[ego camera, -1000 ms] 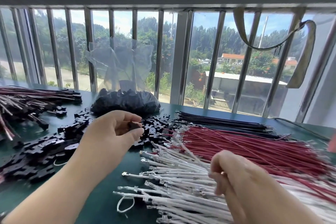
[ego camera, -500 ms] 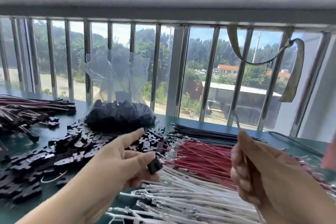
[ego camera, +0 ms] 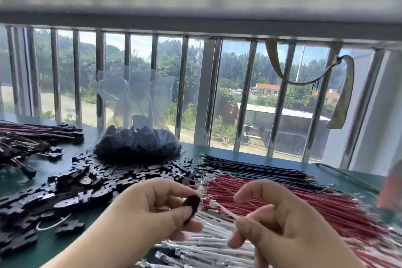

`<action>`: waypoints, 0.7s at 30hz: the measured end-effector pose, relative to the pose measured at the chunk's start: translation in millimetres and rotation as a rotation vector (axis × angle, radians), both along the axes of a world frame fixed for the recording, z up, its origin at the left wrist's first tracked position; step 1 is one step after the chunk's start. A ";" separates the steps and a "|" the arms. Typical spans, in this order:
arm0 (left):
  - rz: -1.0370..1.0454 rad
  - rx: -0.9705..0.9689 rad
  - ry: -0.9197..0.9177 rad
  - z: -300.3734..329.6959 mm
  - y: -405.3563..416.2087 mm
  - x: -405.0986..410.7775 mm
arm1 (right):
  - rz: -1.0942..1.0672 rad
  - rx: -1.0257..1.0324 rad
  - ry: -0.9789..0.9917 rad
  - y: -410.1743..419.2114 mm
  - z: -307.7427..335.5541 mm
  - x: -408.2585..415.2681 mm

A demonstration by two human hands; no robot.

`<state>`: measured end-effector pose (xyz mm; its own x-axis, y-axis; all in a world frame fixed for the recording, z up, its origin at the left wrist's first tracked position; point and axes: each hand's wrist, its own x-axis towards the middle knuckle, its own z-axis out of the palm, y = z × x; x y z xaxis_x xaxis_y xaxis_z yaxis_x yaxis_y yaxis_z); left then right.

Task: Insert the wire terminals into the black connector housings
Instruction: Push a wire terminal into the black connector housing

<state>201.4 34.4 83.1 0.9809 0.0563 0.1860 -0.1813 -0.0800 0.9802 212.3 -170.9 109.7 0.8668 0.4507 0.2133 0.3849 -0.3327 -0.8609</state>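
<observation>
My left hand (ego camera: pixel 152 209) pinches a small black connector housing (ego camera: pixel 191 205) between thumb and fingers, low in the middle of the view. My right hand (ego camera: pixel 280 222) pinches a white wire (ego camera: pixel 226 211) whose metal terminal (ego camera: pixel 212 204) points left, just short of the housing. Below both hands lie rows of white wires (ego camera: pixel 208 243), red wires (ego camera: pixel 293 200) and black wires (ego camera: pixel 256 169), terminals facing left. Loose black housings (ego camera: pixel 87 183) are heaped on the green table to the left.
A clear plastic bag (ego camera: pixel 137 143) full of black housings stands at the back by the barred window (ego camera: pixel 204 98). Finished wires with housings (ego camera: pixel 32 137) lie at the far left. A strap (ego camera: pixel 343 93) hangs from the bars at right. The green table (ego camera: pixel 239 155) runs to the window.
My right hand came down and left with the white wire, bringing its terminal up to the housing. My left hand turned the housing toward it. The camera tilted upward.
</observation>
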 end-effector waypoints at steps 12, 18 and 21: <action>0.098 0.198 -0.144 -0.3 -4.7 -8.9 | -0.155 -0.268 -0.340 -4.3 -6.0 1.2; -0.065 -0.045 -0.015 5.3 -10.8 -10.5 | -0.117 -0.286 -0.392 -1.2 -11.5 0.2; -0.232 -0.161 0.137 3.5 -10.2 -13.3 | -0.125 -0.243 -0.407 -3.0 -12.8 2.8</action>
